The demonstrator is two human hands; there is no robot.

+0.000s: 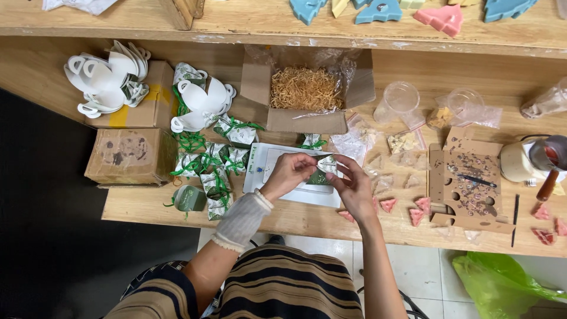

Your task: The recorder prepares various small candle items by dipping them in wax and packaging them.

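The small paper packet [325, 165] (green-patterned) sits pinched between both hands' fingers [312, 166].

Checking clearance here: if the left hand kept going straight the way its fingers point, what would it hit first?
The left hand points rightward at the small folded paper packet held between both hands; just beyond it is the right hand.

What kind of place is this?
Probably a small handmade-soap packing bench. Coloured moulded shapes sit on the wooden shelf, ribbon-tied packets pile up at left, and both hands fold a wrapper.
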